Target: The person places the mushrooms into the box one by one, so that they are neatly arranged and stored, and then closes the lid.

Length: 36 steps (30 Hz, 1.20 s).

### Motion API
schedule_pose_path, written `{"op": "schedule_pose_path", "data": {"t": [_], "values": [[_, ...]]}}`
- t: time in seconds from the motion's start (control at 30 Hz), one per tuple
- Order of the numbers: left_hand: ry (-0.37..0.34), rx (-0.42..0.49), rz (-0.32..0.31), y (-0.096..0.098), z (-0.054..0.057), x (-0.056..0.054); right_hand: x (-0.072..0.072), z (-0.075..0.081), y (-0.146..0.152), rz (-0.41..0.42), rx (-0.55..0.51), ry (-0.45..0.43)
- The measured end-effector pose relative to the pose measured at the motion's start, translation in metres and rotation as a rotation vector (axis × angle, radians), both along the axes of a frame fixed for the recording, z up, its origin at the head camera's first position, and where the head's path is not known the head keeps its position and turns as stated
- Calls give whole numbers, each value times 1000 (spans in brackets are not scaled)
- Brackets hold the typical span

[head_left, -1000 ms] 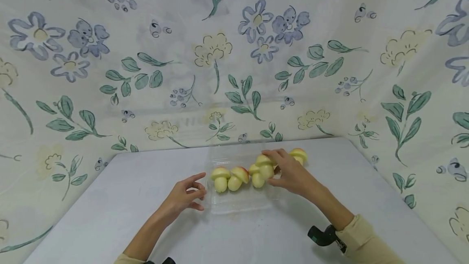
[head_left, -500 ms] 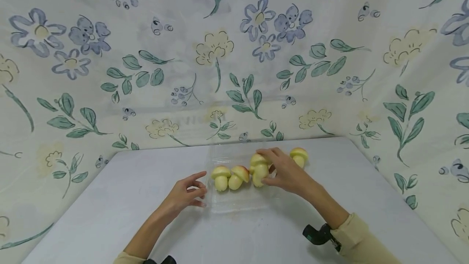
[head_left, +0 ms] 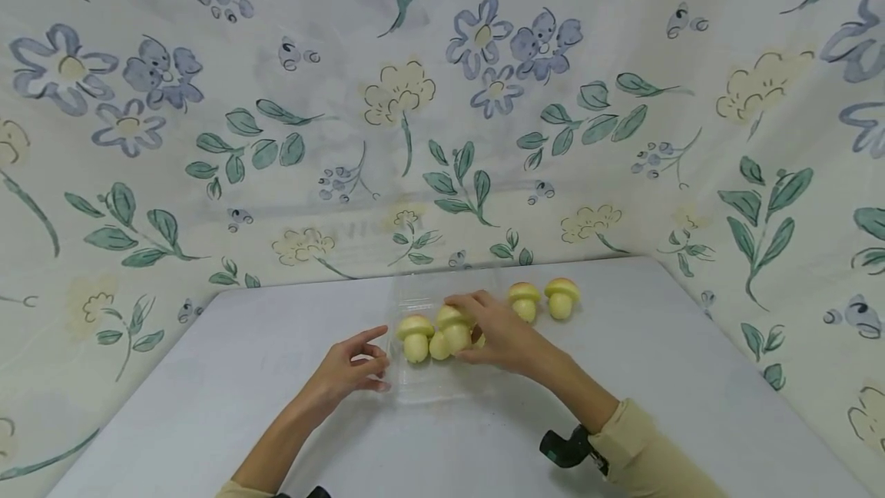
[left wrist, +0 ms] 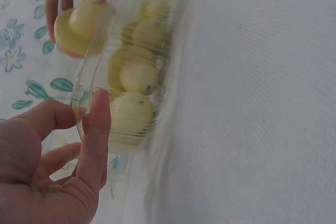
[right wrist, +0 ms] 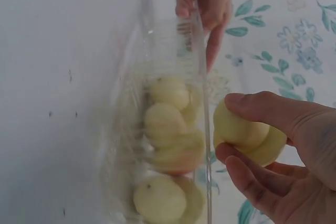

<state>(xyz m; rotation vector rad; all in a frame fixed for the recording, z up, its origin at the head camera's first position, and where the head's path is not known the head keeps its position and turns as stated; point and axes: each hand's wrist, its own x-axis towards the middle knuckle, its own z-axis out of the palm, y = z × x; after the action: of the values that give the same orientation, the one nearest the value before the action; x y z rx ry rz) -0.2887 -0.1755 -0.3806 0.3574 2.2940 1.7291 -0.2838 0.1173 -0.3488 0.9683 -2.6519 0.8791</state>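
My right hand (head_left: 501, 336) holds a yellow mushroom-shaped piece (head_left: 454, 329) with a reddish-tinted cap, thumb on one side and fingers on the other. In the right wrist view this piece (right wrist: 239, 129) is beside the rim of a clear plastic box (right wrist: 208, 203). Several similar pieces sit in the box in a row, among them the leftmost one (head_left: 415, 338); my right hand partly hides the others in the head view. At the box's left end, my left hand (head_left: 349, 366) pinches the rim, its fingers (left wrist: 96, 135) against the clear wall.
Two more mushroom-shaped pieces, a nearer-in one (head_left: 524, 301) and one farther right (head_left: 561, 298), stand on the white table (head_left: 622, 344) right of the box. The box's clear lid (head_left: 445, 287) is raised at the back. A floral cloth (head_left: 442, 137) hangs behind the table.
My right hand has moved left over the box with the held piece, from above the third piece to above the second. The piece behind it at right is uncovered. My left hand stays put.
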Motion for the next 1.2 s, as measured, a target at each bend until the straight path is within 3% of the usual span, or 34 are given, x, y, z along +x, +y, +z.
{"op": "schedule_pose_path", "data": {"t": [0.2,0.53,0.9,1.2], "values": [[0,-6,12,1,1,0,0,-6,-20,-8,60,-9],[11,22,-16,-1,-2,0,-6,-16,-38,32,71,-5],[17,22,-16,-2,-3,-1,-11,-19,-48,95,34,-125],[17,22,-16,-2,-2,0,-10,-18,-49,122,31,-143]]}}
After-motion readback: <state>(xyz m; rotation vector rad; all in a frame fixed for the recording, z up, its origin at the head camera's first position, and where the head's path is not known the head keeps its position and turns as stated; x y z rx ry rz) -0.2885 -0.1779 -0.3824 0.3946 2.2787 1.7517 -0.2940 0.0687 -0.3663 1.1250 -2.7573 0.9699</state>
